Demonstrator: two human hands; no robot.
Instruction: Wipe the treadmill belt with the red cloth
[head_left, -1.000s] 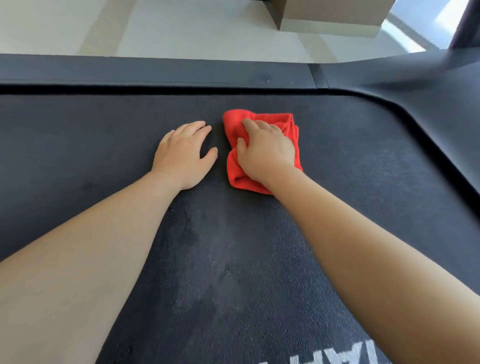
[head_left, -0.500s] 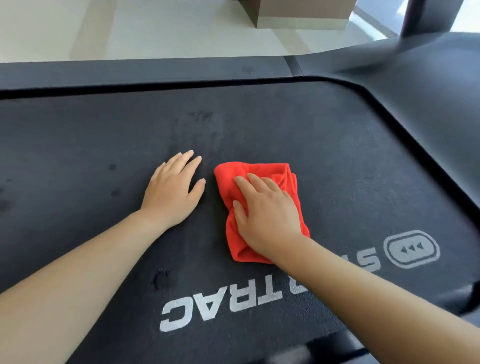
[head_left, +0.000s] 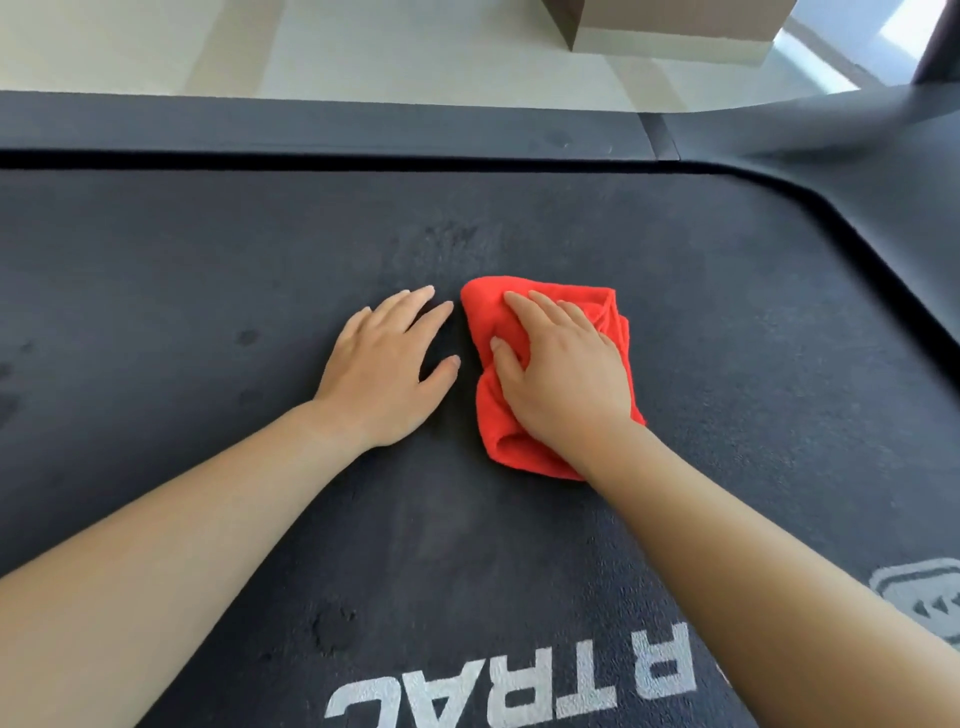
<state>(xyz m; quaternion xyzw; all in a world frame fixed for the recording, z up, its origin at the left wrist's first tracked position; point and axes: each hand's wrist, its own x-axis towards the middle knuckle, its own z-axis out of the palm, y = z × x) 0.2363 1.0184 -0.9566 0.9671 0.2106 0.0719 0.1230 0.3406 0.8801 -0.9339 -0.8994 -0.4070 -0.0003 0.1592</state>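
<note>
The belt (head_left: 727, 364) fills most of the frame, a dark grey textured surface with dull smears and a few darker spots (head_left: 248, 336) toward the left. A black rail (head_left: 311, 130) runs along its upper edge and curves down at the upper right. Pale floor (head_left: 363, 47) and a box (head_left: 675, 26) lie along the top. White letters (head_left: 519, 691) run upside down at the bottom, with a badge (head_left: 924, 597) at the lower right edge. The left hand (head_left: 387, 364) lies flat on the belt just left of centre, fingers straight and slightly spread. The right hand (head_left: 561, 374) presses palm-down on the cloth (head_left: 506, 441), fingers extended, thumb laid against a fold. The cloth is bright red, soft and folded into a bunched pad, lying on the belt at centre, close beside the left hand's thumb.
</note>
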